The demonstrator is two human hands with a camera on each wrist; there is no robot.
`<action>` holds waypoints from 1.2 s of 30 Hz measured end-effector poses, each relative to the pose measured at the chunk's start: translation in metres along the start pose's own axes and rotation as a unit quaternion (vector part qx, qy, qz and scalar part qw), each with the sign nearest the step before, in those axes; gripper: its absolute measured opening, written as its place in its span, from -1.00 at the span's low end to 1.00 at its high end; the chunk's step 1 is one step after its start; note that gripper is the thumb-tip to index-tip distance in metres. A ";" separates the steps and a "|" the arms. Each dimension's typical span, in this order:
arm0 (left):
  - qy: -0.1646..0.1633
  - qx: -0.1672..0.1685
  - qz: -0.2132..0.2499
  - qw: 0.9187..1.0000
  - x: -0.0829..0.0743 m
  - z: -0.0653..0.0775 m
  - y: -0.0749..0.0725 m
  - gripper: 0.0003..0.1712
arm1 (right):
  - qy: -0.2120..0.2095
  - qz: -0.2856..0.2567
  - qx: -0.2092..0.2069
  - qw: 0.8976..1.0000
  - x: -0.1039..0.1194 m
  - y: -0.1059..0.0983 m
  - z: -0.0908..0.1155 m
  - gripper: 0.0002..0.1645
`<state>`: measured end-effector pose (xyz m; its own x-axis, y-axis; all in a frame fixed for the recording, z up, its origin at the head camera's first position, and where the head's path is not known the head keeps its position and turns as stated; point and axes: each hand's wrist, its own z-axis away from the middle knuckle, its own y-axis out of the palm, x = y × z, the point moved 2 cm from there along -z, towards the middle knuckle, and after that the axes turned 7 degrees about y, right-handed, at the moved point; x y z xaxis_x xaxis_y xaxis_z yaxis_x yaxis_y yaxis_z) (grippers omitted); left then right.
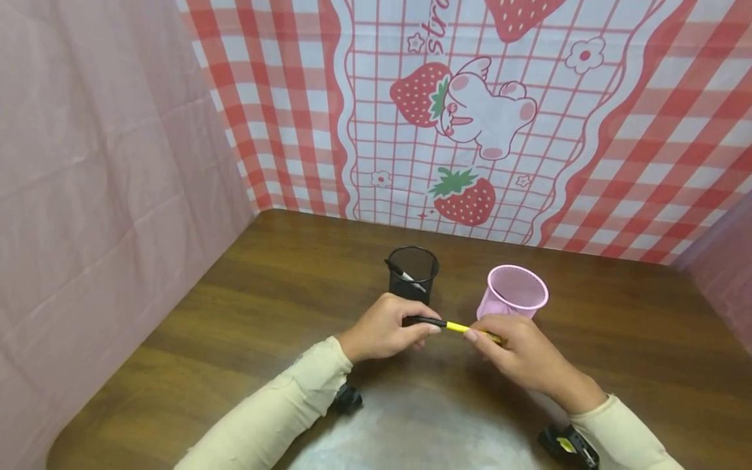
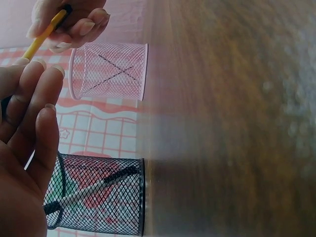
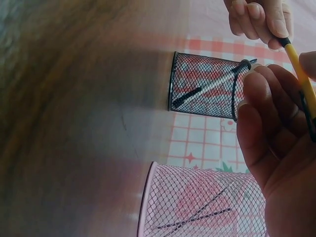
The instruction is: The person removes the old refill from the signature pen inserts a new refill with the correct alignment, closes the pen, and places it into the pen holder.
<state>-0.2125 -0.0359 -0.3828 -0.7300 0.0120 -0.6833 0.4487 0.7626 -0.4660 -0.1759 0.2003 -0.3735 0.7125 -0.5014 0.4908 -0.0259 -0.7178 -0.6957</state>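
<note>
A yellow and black pen [image 1: 455,326] is held level between both hands above the table. My left hand [image 1: 390,329] pinches its black end between thumb and fingers. The yellow barrel is pinched by my right hand [image 1: 517,349], and in the right wrist view a dark clip [image 3: 311,118] shows beside that palm. Just behind the left hand stands a black mesh cup [image 2: 98,197] with a white and black marker [image 2: 89,191] leaning in it. A pink mesh cup [image 1: 511,287] stands behind the right hand, with thin dark sticks [image 3: 197,218] crossed inside.
Both cups stand on a brown wooden table [image 1: 235,313]. A red checked cloth with strawberries [image 1: 464,199] hangs at its back edge, and a pink curtain [image 1: 117,163] closes the left side. Dark wrist devices [image 1: 568,447] hang below the sleeves.
</note>
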 end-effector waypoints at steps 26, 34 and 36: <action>-0.017 0.006 -0.003 1.000 0.001 -0.001 -0.003 -0.82 | 0.019 0.035 -0.009 0.999 -0.002 -0.001 0.000 -0.83; -0.023 0.003 0.007 1.000 0.002 0.001 -0.002 -0.82 | 0.020 0.041 -0.014 0.999 -0.001 -0.001 0.000 -0.73; -0.025 0.001 0.009 1.000 0.003 0.001 -0.002 -0.82 | 0.021 0.042 -0.015 0.999 -0.001 -0.002 0.000 -0.72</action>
<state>-0.2149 -0.0381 -0.3841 -0.6954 -0.0062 -0.7186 0.4624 0.7616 -0.4541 -0.1761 0.2020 -0.3731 0.6773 -0.5791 0.4537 -0.1054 -0.6867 -0.7193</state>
